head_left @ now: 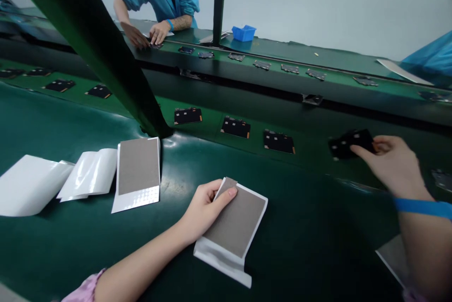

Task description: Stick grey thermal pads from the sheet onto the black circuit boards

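Observation:
My left hand (208, 205) grips a grey adhesive sheet on white backing paper (238, 222), thumb on top near its upper corner; the backing's lower end curls loose. Off to the right, my right hand (399, 160) pinches the edge of a black flat circuit module (351, 144) between thumb and fingers, over the green belt. The module has small pale squares on it, and its right end is partly covered by my fingers. The closest similar black module (278, 142) lies on the belt to its left.
Grey sheets on white backing (138, 167) and loose white liner sheets (90, 175) lie at left. A dark post (116, 71) slants across the bench. Across the belts, a co-worker's hands (158, 33) touch a part, near a blue bin (243, 33). Another sheet (393, 259) lies beneath my right forearm.

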The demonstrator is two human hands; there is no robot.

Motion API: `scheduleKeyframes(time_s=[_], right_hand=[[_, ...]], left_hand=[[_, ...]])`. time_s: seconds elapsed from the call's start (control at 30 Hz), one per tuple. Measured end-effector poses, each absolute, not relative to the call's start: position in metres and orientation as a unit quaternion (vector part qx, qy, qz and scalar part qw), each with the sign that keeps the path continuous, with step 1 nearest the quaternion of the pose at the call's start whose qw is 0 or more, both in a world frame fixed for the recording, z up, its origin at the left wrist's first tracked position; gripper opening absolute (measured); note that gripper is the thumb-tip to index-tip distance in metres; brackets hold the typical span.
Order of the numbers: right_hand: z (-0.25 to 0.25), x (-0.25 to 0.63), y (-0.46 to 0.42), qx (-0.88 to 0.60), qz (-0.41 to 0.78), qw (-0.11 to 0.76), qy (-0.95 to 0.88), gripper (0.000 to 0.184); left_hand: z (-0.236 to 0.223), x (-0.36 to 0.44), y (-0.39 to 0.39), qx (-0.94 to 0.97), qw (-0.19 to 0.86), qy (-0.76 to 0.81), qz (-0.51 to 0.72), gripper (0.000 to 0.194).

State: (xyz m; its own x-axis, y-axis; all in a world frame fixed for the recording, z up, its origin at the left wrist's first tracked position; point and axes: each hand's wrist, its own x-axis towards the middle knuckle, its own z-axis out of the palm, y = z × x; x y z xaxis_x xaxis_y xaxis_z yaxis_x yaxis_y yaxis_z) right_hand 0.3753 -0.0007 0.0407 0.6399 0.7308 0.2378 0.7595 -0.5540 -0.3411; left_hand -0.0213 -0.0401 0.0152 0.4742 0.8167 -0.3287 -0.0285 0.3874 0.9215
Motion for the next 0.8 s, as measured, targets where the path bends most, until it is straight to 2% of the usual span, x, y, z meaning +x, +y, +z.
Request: scheduleKeyframes(time_s=[0.1,0.17,0.3,0.37,0.57,0.8], right_hand=[[0.050,0.345,-0.003,-0.865,0.049,0.108,-0.487,0.038],[0.050,0.311,-0.007,-0.810,0.121,0.085,-0.568,0.040],[0.044,0.225,-0.020,-0.647,0.230,0.229,-0.690,0.034],[0.042,0.190,-0.026,-0.585,0.282,0.261,-0.714,0.030],[0.042,0.161,-0.031,-0.563,0.314,0.261,-0.719,0.025],[0.049,0.165,-0.040,-0.547,0.261,0.280,-0.744,0.028]], left_hand=[[0.015,-0.022,-0.041,0.465,0.720,0.422,0.295,0.038],[0.015,-0.022,-0.041,0.464,0.722,0.418,0.296,0.038],[0.014,-0.022,-0.041,0.469,0.724,0.406,0.301,0.036],[0.013,-0.022,-0.041,0.479,0.715,0.404,0.308,0.035],[0.010,-0.022,-0.041,0.504,0.700,0.393,0.318,0.035],[0.014,-0.022,-0.040,0.510,0.699,0.396,0.308,0.036]])
